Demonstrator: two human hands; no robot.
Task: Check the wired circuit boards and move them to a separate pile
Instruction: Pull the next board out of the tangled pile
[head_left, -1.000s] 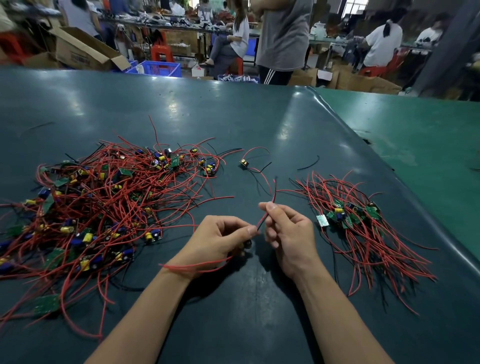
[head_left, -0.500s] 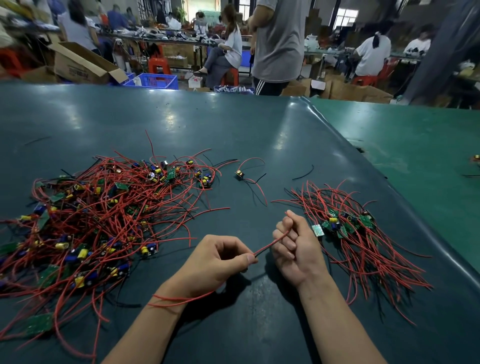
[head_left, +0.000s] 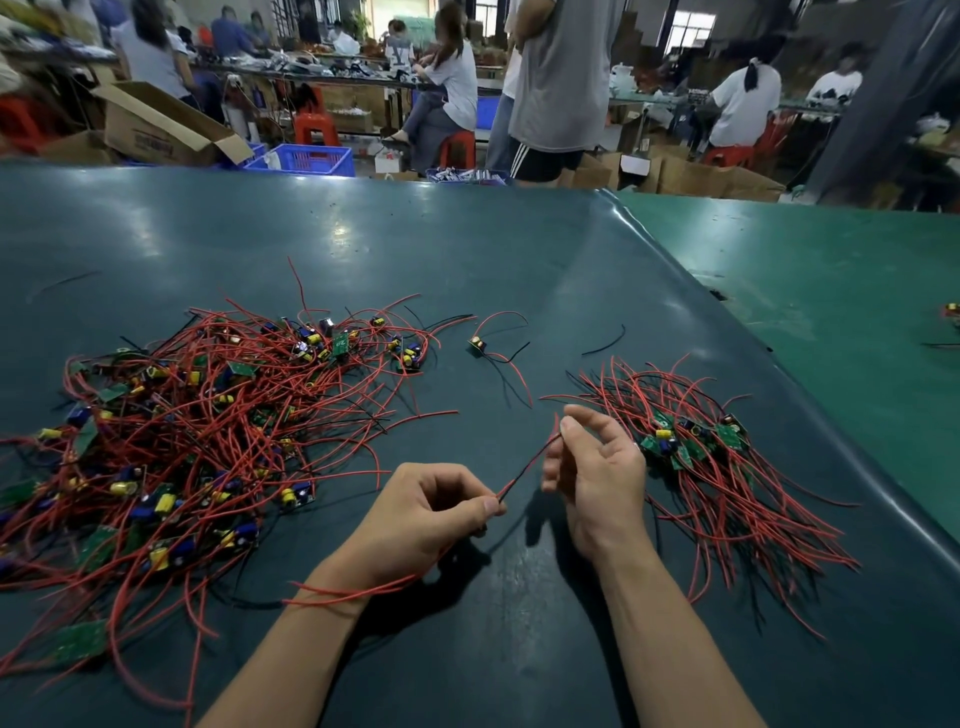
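Head view of a dark teal, glossy work table (head_left: 467, 249) with both bare hands at the lower centre. The left hand (head_left: 426, 512) has its fingers curled inward, thumb pressed against the forefinger, pinching a thin red insulated wire (head_left: 527, 465) at the thumb tip; whatever circuit board this wire belongs to lies hidden inside the curled fingers and cannot be made out. From that pinch the wire runs taut toward 1 o'clock to the right hand (head_left: 597, 467), whose thumb and forefinger close on the wire's far end while the remaining fingers are loosely bent with the palm turned toward the left hand. Further red leads (head_left: 358, 590) trail from under the left palm toward 7 o'clock, crossing the left wrist. At 9 to 10 o'clock of the hands lies the large tangled heap of small green circuit boards with red wires and yellow and blue components (head_left: 197, 431), spread widely over the table. At 3 o'clock, just beside the right hand, lies the smaller pile of wired green boards (head_left: 696, 447), its red leads fanning toward 5 o'clock. A single wired board (head_left: 477, 345) rests alone at 12 o'clock between the two piles, with a loose black wire scrap (head_left: 605, 343) near it. Behind the table edge stand an open cardboard carton (head_left: 156, 127) and a blue plastic crate (head_left: 306, 158).
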